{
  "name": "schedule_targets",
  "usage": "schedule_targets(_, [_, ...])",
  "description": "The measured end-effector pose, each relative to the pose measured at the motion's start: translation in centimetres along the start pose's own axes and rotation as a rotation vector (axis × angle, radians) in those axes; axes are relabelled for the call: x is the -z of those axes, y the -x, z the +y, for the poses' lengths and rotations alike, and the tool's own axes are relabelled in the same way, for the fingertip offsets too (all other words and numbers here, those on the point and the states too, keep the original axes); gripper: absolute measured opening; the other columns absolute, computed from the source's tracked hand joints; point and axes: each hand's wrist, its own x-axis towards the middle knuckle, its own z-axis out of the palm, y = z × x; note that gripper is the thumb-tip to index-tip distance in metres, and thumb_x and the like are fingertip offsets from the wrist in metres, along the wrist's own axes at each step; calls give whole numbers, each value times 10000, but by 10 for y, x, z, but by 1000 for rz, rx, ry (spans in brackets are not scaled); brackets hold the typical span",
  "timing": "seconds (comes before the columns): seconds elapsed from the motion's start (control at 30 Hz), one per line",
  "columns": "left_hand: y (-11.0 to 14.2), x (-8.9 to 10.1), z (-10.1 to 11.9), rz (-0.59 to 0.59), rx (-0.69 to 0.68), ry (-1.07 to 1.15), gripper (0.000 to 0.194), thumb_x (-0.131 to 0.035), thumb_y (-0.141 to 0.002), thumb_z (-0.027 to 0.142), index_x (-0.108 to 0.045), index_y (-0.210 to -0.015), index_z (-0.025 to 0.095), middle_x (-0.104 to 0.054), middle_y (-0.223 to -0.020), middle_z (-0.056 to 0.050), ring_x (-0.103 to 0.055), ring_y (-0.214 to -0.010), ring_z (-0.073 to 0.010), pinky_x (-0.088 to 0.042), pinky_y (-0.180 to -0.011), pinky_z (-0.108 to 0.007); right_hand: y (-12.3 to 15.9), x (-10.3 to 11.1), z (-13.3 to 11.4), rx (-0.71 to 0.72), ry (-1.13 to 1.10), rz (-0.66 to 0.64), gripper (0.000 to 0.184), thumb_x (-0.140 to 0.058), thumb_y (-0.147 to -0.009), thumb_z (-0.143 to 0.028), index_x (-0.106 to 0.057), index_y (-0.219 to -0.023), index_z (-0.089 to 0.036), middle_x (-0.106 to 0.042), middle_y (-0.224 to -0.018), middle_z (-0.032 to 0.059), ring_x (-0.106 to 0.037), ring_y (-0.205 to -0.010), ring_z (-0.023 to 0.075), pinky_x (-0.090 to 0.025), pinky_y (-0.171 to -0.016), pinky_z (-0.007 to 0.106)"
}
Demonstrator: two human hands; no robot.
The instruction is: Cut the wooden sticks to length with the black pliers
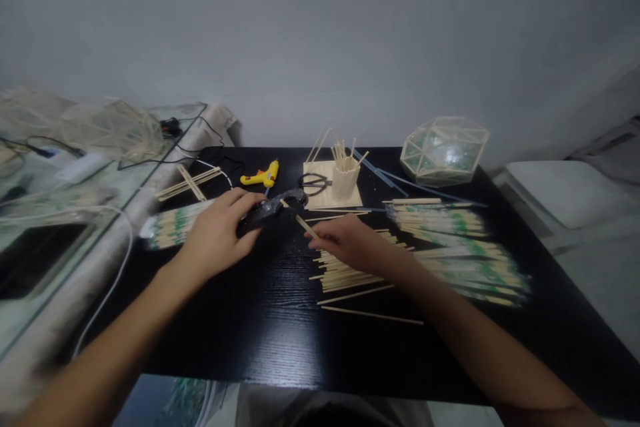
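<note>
My left hand is closed around a dark curved tool whose exact kind I cannot make out. In my right hand a thin wooden stick is pinched, and its far end points up and left to the tool's curved part. Whether stick and tool touch, I cannot tell. Under and beside my right hand lies a loose pile of wooden sticks. Just beyond the tool is a yellow glue gun.
A wooden cup of sticks and black-handled scissors sit on a wooden board. Wrapped stick packs lie right, another pack left. A faceted stick frame stands at back right. A white cable runs along the left.
</note>
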Motion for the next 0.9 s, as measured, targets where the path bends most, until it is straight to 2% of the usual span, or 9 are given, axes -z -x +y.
schedule_targets(0.13, [-6,-20,9,116,99,229,300,-589,-927,384,-691,-1099,161,-711,-1002,-73,-666,-903,-221,-502,-817,-323,8,26,-2,-63,22,-1,158,-692,-931,-196,-723,-787,-141,-626,-625,-30,-501,-572,84,-326,-588,216])
schedule_targets(0.23, [-8,-39,17,162,230,337,312,-617,-920,437,-713,-1042,166,-729,-949,-49,-652,-834,-196,-475,-760,-298,13,39,-1,-123,8,-33,169,-681,-933,-196,-709,-777,-138,-629,-624,-29,-502,-567,83,-334,-588,216])
schedule_targets(0.33, [-7,-58,24,150,318,440,328,-612,-921,475,-713,-989,170,-696,-822,-10,-591,-706,-157,-428,-663,-270,14,46,1,-173,10,-61,153,-663,-943,-201,-720,-816,-136,-667,-649,-12,-535,-579,90,-356,-601,221])
schedule_targets(0.43, [-2,-73,28,105,359,514,402,-522,-964,522,-666,-859,162,-574,-665,18,-511,-613,-141,-371,-596,-269,14,47,3,-208,19,-79,189,-644,-955,-214,-713,-798,-137,-668,-648,-5,-546,-586,97,-362,-605,225])
schedule_targets(0.57, [5,-87,26,29,362,667,426,-420,-1012,519,-652,-968,165,-588,-725,11,-554,-672,-157,-403,-651,-280,13,41,5,-236,-2,-91,227,-605,-978,-224,-672,-778,-142,-651,-658,-4,-546,-603,104,-357,-617,231])
schedule_targets(0.67, [9,-91,23,20,353,706,421,-398,-1022,505,-653,-1017,170,-605,-757,4,-580,-707,-167,-426,-686,-285,11,35,9,-234,27,-96,219,-612,-977,-248,-635,-783,-149,-603,-657,-23,-498,-601,104,-321,-607,233])
schedule_targets(0.77, [10,-94,21,49,357,681,432,-390,-1026,511,-652,-1077,171,-644,-832,-18,-607,-773,-183,-451,-733,-294,9,33,16,-235,63,-103,223,-605,-987,-264,-624,-796,-150,-600,-701,-18,-488,-628,110,-323,-622,231])
schedule_targets(0.9, [10,-98,16,136,379,620,466,-376,-1031,511,-630,-1214,165,-690,-950,-57,-642,-861,-204,-488,-810,-317,8,34,35,-319,148,-155,224,-586,-987,-204,-658,-784,-142,-675,-763,27,-558,-686,129,-352,-666,233])
